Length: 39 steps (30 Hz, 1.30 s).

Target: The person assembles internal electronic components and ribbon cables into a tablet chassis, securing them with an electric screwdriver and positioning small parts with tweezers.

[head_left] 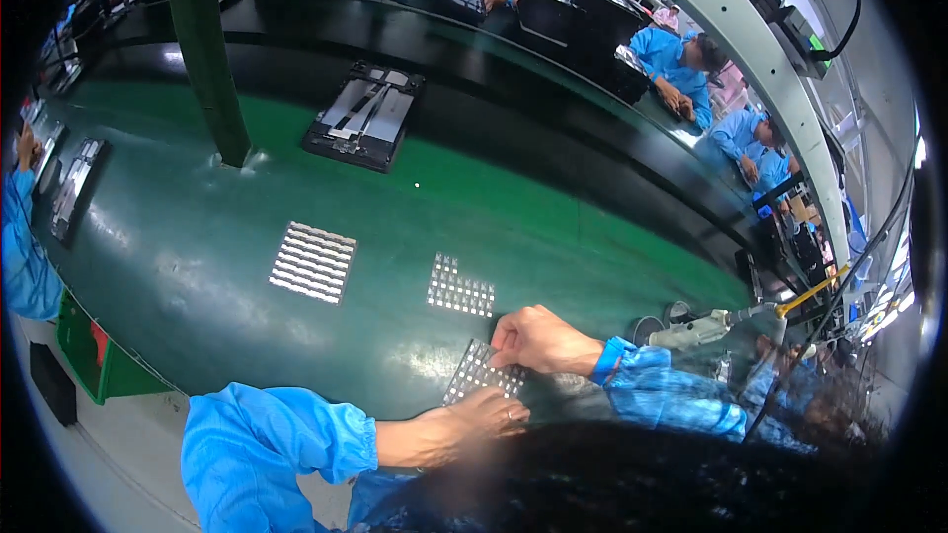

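A dark sheet dotted with small pale squares (478, 373) lies on the green bench in front of me, tilted to the right. My left hand (476, 418) bears on its near edge, fingers bent together and partly hidden. Over its far right corner, my right hand (541, 340) has thumb and fingertips drawn into a pinch; whatever is between them is too small to tell. Just beyond lies a second sheet of small pale squares (461, 288), its upper right part without squares. Left of that rests a sheet with rows of silvery strips (314, 263).
An opened tablet-like device (365, 116) lies farther back; another (77, 188) is at the left. A green post (209, 59) rises from the bench. A grey-white hand tool (691, 331) is at the right. Co-workers in blue sit across; one sleeve (28, 257) shows at left.
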Motion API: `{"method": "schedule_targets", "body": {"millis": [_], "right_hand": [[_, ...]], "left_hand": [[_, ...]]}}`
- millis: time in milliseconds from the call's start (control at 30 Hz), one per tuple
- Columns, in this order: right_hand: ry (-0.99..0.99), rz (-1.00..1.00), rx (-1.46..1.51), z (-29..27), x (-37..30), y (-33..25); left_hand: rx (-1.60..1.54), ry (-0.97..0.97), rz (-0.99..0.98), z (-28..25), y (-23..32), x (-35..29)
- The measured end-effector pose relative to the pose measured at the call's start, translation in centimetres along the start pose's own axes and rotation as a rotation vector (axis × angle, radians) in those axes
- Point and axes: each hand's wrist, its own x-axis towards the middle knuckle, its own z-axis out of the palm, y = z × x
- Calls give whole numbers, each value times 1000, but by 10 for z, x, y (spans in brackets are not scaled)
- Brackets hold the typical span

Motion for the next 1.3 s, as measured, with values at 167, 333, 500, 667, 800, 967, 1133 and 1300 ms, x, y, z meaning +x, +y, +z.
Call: {"method": "schedule_targets", "body": {"millis": [167,333,500,667,800,967,1133,1300], "right_hand": [[-55,57,-136,7,6,-5],[-35,129,-181,8,0,-16],[-13,60,-223,9,-3,-15],[36,50,-208,13,2,-10],[71,35,-12,15,3,5],[-87,-297,-119,-13,9,2],[-160,-38,-83,-15,16,-13],[-123,-230,0,-17,14,-3]], "left_hand": [[-36,18,-31,13,6,-5],[-90,40,-31,23,6,-5],[-115,-84,-41,0,6,3],[-267,-7,-77,-1,3,-1],[-309,67,-151,1,5,1],[-326,89,-132,-1,2,1],[-337,85,-150,-2,6,-1],[-340,67,-146,0,4,1]]}}
